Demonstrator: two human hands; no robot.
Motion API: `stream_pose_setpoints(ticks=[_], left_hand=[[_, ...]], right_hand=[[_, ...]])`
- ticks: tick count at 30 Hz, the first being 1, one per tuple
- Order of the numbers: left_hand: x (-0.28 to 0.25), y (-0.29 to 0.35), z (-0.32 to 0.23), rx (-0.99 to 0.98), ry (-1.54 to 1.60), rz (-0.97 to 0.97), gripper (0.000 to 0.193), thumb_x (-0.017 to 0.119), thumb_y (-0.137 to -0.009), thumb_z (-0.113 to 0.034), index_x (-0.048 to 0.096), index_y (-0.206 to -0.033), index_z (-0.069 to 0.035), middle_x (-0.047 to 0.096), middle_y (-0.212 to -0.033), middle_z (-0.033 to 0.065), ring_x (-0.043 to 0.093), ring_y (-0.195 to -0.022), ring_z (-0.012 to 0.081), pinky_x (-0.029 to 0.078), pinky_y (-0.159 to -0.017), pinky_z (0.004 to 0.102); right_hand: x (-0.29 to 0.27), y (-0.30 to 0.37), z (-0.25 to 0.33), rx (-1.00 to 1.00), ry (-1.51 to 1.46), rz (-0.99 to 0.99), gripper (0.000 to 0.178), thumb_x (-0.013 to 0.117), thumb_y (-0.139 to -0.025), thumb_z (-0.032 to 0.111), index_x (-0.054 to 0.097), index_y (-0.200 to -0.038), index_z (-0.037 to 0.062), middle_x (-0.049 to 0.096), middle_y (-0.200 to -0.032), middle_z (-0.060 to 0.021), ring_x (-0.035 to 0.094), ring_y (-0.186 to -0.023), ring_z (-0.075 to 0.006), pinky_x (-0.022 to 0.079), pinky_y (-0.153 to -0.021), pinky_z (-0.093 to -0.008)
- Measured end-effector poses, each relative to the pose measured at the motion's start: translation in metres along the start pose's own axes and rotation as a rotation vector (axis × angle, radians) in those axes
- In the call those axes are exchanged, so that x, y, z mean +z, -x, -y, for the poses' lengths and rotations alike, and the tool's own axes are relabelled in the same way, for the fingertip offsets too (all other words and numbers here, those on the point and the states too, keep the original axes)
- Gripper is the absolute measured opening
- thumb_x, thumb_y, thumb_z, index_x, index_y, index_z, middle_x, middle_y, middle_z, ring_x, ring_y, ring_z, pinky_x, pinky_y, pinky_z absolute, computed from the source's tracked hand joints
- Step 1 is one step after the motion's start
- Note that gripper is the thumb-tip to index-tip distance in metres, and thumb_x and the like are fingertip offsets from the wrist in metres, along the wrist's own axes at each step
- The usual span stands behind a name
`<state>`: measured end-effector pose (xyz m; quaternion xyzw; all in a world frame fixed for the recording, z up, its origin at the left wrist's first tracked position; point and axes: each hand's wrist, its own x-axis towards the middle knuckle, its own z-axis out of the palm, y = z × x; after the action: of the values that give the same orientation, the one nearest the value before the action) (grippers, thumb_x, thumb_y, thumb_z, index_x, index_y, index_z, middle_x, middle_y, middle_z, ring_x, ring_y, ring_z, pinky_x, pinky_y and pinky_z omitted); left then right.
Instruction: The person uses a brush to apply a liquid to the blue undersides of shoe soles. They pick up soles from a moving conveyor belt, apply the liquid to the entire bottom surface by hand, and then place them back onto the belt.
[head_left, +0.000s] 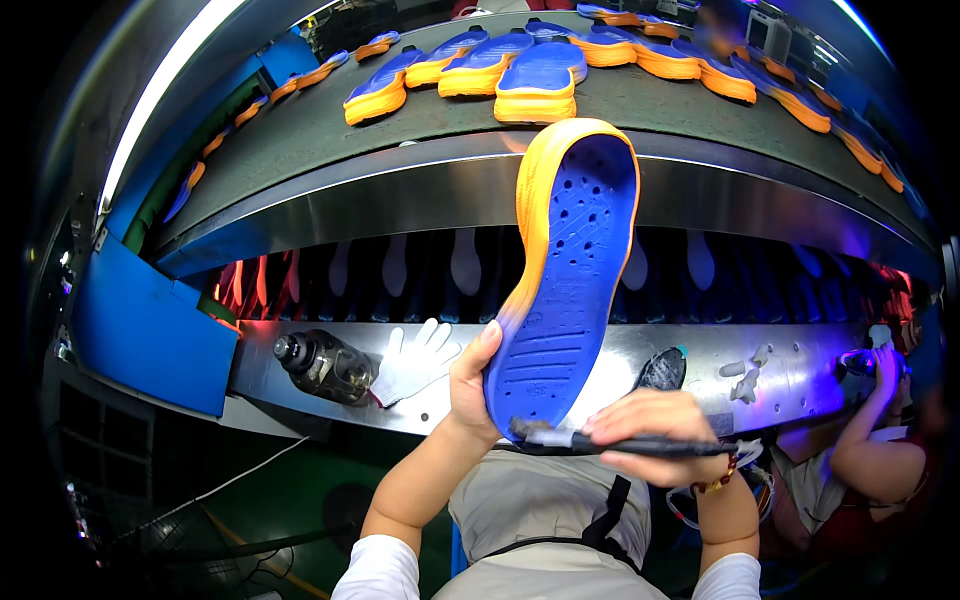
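Observation:
A blue and orange shoe sole point(572, 290) stands tilted up in front of me, its hollow blue inner face with small holes and ridges turned toward me. My left hand point(472, 385) is closed on its lower left edge, thumb along the orange-blue side. In my right hand point(655, 428) is a brush point(572, 440) with a dark handle, held nearly level. Its bristle tip meets the lower end of the sole. A clear tube shows near the handle's right end, by my wrist.
Several blue and orange soles point(538, 80) lie on the green conveyor belt point(290, 150) beyond. On the metal ledge point(520, 335) are a dark bottle point(335, 368), a white glove point(415, 360), a dark patterned pad-like thing point(663, 369) and grey lumps point(746, 378). Another person's arm point(870, 430) is at right.

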<state>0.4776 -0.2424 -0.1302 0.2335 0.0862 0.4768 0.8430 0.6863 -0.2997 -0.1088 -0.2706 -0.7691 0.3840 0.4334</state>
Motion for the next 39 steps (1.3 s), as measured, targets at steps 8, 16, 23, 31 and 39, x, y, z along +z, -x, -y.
stream_pose_setpoints(ticks=[8, 16, 23, 31, 39], left_hand=[[-0.001, -0.004, -0.008, -0.488, -0.017, -0.073, 0.051, 0.049, -0.088, -0.029, 0.041, -0.125, 0.005, 0.055, -0.114, 0.0209, 0.06, -0.097, 0.0257, 0.049, -0.085, 0.0357], [0.015, -0.005, -0.012, -0.806, -0.498, -0.067, 0.05, 0.05, -0.089, -0.035, 0.046, -0.123, 0.001, 0.058, -0.105, 0.0144, 0.06, -0.088, 0.0174, 0.051, -0.073, 0.0291], [0.01, -0.001, -0.011, -0.9, -0.638, -0.076, 0.053, 0.048, -0.09, -0.039, 0.045, -0.125, 0.001, 0.056, -0.11, 0.0152, 0.059, -0.09, 0.0168, 0.05, -0.076, 0.0272], [-0.012, 0.006, -0.003, -0.821, -0.539, -0.12, 0.055, 0.042, -0.091, -0.038, 0.036, -0.131, 0.001, 0.051, -0.119, 0.0196, 0.055, -0.105, 0.0249, 0.047, -0.088, 0.0373], [-0.048, 0.022, 0.022, -0.61, 0.114, -0.125, 0.058, 0.043, -0.089, -0.039, 0.03, -0.135, -0.007, 0.046, -0.125, 0.0209, 0.053, -0.107, 0.0361, 0.045, -0.086, 0.0544]], right_hand=[[-0.004, 0.011, 0.002, -0.05, 0.071, 0.015, 0.024, 0.074, -0.066, 0.004, 0.066, -0.089, 0.0022, 0.067, -0.089, -0.0118, 0.066, -0.083, -0.0241, 0.052, -0.069, -0.0315], [-0.022, 0.015, -0.001, 0.065, 0.087, 0.273, 0.025, 0.07, -0.068, 0.0, 0.066, -0.092, 0.0029, 0.067, -0.093, -0.0103, 0.066, -0.084, -0.0231, 0.053, -0.075, -0.0286], [-0.042, 0.015, 0.013, 0.101, 0.286, 0.59, 0.023, 0.059, -0.073, 0.008, 0.063, -0.096, 0.0114, 0.065, -0.096, -0.0048, 0.063, -0.083, -0.0227, 0.05, -0.069, -0.0281], [-0.052, 0.026, -0.003, 0.228, 0.152, 0.349, 0.02, 0.069, -0.074, 0.011, 0.066, -0.093, 0.0035, 0.067, -0.09, -0.011, 0.065, -0.08, -0.0207, 0.051, -0.071, -0.0273], [-0.038, 0.026, -0.069, 0.483, -0.103, -0.601, 0.015, 0.061, -0.079, 0.002, 0.065, -0.093, -0.0013, 0.064, -0.073, -0.0059, 0.054, -0.052, -0.0066, 0.044, -0.048, -0.0191]])
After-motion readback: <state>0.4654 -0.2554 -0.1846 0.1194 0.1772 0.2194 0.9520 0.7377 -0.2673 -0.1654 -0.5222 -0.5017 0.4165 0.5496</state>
